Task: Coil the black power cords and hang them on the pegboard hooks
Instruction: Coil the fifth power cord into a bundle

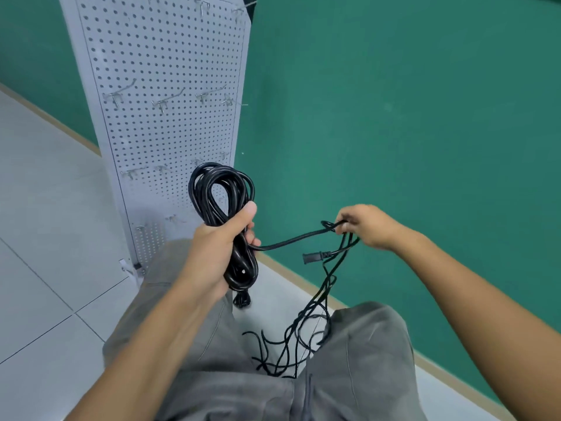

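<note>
**Coiled cord in one hand, loose strands in the other**

While the left hand [217, 250] grips a bundle of black power cord at centre frame, its fingers are wrapped tight around the coil's waist and the thumb lies pressed along the top. The coiled cord [218, 189] loops up above the fist in front of the lower part of the pegboard, and more turns hang below the palm, ending in a plug [242, 300] that dangles beneath.

From the fist a single strand runs rightward to the right hand [365, 226], right of centre, whose fingers are curled and pinch several cord strands together. A cord connector [315, 256] sticks out leftward just below that strand. Below the right hand the loose cords [303, 332] fall in a tangle between the person's knees, which are clad in grey trousers [364, 360].

The white pegboard [170, 71] stands in the upper left of the frame against a green wall [394, 101]. Metal hooks [165, 102] project from it in several rows. Pale floor tiles [45, 238] fill the left side.
</note>
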Demonstrator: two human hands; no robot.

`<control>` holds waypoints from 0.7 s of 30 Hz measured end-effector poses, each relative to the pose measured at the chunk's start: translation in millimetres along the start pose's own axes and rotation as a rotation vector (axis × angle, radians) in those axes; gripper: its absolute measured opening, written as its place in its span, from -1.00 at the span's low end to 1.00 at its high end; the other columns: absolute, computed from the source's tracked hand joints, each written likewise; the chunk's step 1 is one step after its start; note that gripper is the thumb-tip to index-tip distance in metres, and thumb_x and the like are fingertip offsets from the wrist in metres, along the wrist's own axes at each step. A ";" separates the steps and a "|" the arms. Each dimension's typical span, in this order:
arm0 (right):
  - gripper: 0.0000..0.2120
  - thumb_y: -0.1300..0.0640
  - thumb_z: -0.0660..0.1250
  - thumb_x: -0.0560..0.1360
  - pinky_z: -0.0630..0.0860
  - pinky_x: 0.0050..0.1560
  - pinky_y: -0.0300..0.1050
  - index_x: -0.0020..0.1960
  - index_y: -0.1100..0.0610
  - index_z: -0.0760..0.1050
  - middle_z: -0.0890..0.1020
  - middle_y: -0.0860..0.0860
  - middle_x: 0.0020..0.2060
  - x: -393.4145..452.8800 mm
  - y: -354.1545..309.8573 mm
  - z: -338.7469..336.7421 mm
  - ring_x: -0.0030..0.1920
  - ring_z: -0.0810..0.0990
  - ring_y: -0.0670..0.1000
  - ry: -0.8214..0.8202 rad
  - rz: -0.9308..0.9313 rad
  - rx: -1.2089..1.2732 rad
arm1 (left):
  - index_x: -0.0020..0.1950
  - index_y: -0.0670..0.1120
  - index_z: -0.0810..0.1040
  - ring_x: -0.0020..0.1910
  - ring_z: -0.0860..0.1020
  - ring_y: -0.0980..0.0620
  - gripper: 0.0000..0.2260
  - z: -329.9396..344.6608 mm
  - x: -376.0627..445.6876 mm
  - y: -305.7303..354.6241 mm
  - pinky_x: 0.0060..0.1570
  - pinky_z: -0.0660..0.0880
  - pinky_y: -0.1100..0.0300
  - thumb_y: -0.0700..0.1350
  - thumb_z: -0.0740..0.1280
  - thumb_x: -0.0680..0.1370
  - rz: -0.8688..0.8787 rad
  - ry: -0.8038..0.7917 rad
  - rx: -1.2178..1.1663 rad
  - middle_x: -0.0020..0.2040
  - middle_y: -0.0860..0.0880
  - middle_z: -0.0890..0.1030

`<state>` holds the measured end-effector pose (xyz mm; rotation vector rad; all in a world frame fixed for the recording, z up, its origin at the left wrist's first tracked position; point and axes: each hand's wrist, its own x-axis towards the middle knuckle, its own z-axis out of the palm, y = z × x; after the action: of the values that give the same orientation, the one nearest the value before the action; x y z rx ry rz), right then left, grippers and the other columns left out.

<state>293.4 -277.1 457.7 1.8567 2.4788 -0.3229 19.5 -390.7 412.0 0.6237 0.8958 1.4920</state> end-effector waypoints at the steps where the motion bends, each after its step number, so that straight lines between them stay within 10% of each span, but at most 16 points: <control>1: -0.80 0.24 0.31 0.61 0.55 0.14 0.00 -0.08 -0.03 0.57 0.70 -0.10 -0.08 -1.1 -0.1 -3.6 0.05 0.65 0.04 0.050 0.014 0.064 | -0.17 -0.13 0.55 -0.32 0.48 -0.02 -0.73 -0.5 1.0 -0.8 -0.26 0.50 0.20 0.03 0.52 0.49 -0.012 0.009 -0.004 -0.36 -0.03 0.47; 6: -0.86 0.17 0.21 0.67 0.58 -0.10 0.09 0.16 0.12 0.52 0.73 0.01 -0.13 -8.5 -18.6 -19.5 -0.12 0.64 0.20 0.643 0.014 -0.026 | -0.16 -0.12 0.55 -0.34 0.56 0.01 -0.66 -7.5 6.2 -4.1 -0.06 0.50 0.08 0.11 0.54 0.40 -0.074 0.018 -0.017 -0.36 -0.02 0.50; 10: -0.87 0.14 0.18 0.69 0.57 -0.05 0.04 0.08 0.07 0.51 0.68 -0.10 -0.20 -10.1 -31.9 -8.3 -0.03 0.63 0.14 0.388 0.026 0.018 | -0.17 -0.10 0.55 -0.37 0.54 0.02 -0.70 -14.2 9.2 0.0 -0.14 0.48 0.14 0.09 0.51 0.49 -0.099 0.049 -0.042 -0.37 0.00 0.50; 16: -0.86 0.10 0.24 0.68 0.47 -0.03 -0.07 0.04 0.14 0.52 0.71 -0.02 -0.12 -17.9 -51.2 -57.7 -0.12 0.59 0.00 0.719 -0.086 0.298 | -0.14 -0.12 0.56 -0.33 0.50 -0.01 -0.70 -17.4 12.8 1.2 -0.10 0.51 0.10 0.09 0.52 0.49 -0.087 0.071 -0.050 -0.34 0.00 0.51; 21: -0.94 0.15 0.32 0.63 0.46 -0.11 -0.33 0.01 0.13 0.54 0.65 -0.10 -0.20 -18.4 -71.0 -66.5 -0.13 0.60 -0.02 0.634 -0.117 0.411 | -0.15 -0.11 0.56 -0.34 0.52 0.00 -0.72 -17.1 10.6 0.4 -0.10 0.50 0.11 0.07 0.50 0.53 -0.085 0.098 -0.071 -0.36 0.00 0.52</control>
<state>237.8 -301.4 536.0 2.2523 3.1398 -0.2989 4.0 -383.3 401.5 0.4583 0.9287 1.4807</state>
